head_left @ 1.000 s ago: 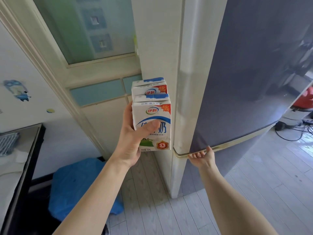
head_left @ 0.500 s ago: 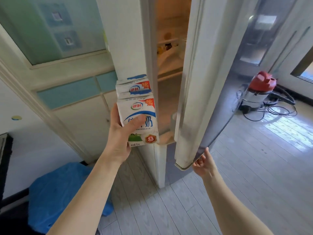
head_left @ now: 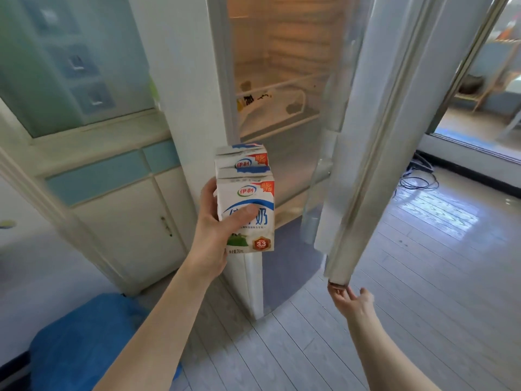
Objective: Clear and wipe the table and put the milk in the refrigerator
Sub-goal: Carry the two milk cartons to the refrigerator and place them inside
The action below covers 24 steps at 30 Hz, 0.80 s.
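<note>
Two milk cartons [head_left: 245,204], one behind the other, sit at frame centre, clamped in the left hand [head_left: 214,232], thumb across the front one. The right hand [head_left: 349,299], at 5 o'clock, has spread fingers touching the bottom corner of the open fridge door [head_left: 375,153]. One fridge [head_left: 282,80], lit inside, at 12 o'clock.
</note>
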{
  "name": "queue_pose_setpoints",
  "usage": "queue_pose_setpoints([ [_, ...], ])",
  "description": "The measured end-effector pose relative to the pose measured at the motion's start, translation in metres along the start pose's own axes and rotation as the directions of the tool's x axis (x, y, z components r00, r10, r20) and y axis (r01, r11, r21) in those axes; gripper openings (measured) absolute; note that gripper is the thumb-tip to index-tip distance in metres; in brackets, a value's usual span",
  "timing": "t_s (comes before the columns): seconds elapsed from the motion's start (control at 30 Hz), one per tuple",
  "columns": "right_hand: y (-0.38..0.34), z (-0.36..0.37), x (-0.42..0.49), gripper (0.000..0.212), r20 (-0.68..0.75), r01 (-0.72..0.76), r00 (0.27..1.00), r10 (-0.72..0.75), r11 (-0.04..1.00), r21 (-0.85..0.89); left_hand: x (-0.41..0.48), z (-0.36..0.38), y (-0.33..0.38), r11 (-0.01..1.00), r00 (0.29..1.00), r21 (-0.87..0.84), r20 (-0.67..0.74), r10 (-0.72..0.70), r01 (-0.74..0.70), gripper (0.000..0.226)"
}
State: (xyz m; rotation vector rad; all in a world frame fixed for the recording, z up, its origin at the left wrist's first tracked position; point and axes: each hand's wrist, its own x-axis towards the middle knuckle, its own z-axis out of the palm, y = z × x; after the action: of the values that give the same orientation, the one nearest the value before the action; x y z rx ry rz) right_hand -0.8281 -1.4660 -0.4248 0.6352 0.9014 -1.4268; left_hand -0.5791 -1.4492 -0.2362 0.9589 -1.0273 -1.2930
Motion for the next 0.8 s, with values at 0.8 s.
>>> queue_pose_setpoints([
  [0.8, -0.004, 0.249, -0.153, 0.058, 0.905, 0.773, 0.386, 0.177, 0.474, -0.422, 0.103, 0.086, 0.037, 0.985, 0.985, -0.061, 0.052, 0.164, -0.160, 0.044],
])
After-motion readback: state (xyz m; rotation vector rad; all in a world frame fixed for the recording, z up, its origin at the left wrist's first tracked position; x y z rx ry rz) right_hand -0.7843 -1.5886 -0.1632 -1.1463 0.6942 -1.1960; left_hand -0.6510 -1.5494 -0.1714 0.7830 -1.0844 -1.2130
